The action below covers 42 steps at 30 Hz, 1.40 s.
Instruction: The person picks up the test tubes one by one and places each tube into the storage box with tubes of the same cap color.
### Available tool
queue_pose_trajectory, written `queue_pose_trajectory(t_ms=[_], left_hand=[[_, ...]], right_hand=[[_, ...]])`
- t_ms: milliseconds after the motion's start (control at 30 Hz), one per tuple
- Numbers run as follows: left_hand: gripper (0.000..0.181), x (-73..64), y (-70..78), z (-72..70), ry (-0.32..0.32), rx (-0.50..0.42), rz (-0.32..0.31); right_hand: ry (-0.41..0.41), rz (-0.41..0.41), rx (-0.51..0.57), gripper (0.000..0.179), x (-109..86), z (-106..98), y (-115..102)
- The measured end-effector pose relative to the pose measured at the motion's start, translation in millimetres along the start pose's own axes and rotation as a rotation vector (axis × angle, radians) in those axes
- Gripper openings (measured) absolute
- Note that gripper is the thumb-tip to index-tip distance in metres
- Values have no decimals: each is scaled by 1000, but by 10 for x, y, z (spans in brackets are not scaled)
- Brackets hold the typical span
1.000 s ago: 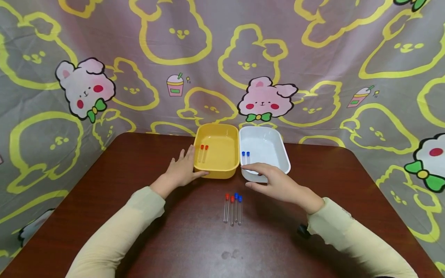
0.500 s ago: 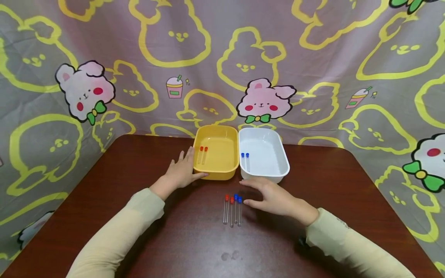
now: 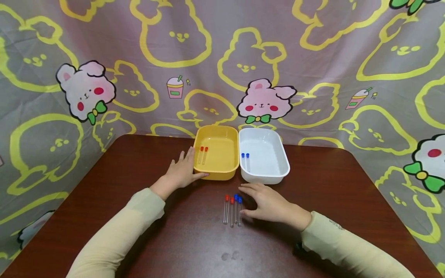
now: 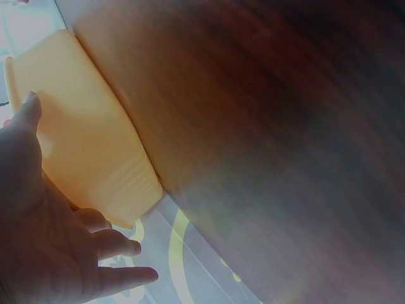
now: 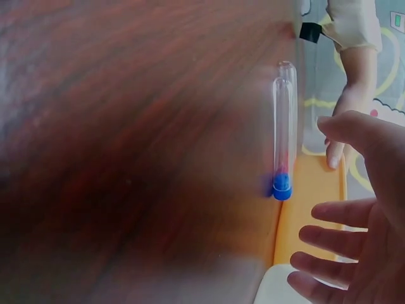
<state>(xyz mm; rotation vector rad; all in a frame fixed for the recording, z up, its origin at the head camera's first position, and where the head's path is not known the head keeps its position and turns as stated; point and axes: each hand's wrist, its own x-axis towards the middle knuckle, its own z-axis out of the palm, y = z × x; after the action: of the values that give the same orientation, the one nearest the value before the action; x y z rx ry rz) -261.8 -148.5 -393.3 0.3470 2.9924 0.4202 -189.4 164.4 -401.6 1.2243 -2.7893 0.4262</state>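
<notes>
My left hand (image 3: 180, 170) rests against the left side and near corner of the yellow tray (image 3: 217, 175), fingers spread. Two red-capped test tubes (image 3: 204, 155) lie inside that tray. Beside it, the white tray (image 3: 265, 179) holds two blue-capped test tubes (image 3: 245, 161). On the table in front lie two red-capped tubes (image 3: 229, 210) and two blue-capped tubes (image 3: 240, 212), side by side. My right hand (image 3: 269, 202) hovers just right of these, fingers apart and thumb near the rightmost blue-capped tube. In the right wrist view a blue cap (image 5: 282, 187) shows near the spread fingers, which hold nothing.
The brown table (image 3: 174, 243) runs back to a patterned cloth (image 3: 194, 46) behind the trays. A small dark object (image 3: 299, 249) shows under the right sleeve. Faint marks (image 3: 231, 255) lie on the table's near part.
My right hand has moved from the white tray's near edge down toward the tubes on the table. The left hand stays at the yellow tray.
</notes>
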Motion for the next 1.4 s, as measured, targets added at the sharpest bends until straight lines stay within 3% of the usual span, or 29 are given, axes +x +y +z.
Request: queue_pose_trajectory(t_ms=[533,1000,1400], left_hand=[[118,-2,2,7,-1,-7,5],[118,-9,-4,3,6,-3,8],[117,-14,-10,7,11,-1,5]], right_hand=[[-126,36,-66,90,10,63,-57],[-156,53,-83,103,-3,62,-123],[-163,58,-95,98,-16,76,-193]])
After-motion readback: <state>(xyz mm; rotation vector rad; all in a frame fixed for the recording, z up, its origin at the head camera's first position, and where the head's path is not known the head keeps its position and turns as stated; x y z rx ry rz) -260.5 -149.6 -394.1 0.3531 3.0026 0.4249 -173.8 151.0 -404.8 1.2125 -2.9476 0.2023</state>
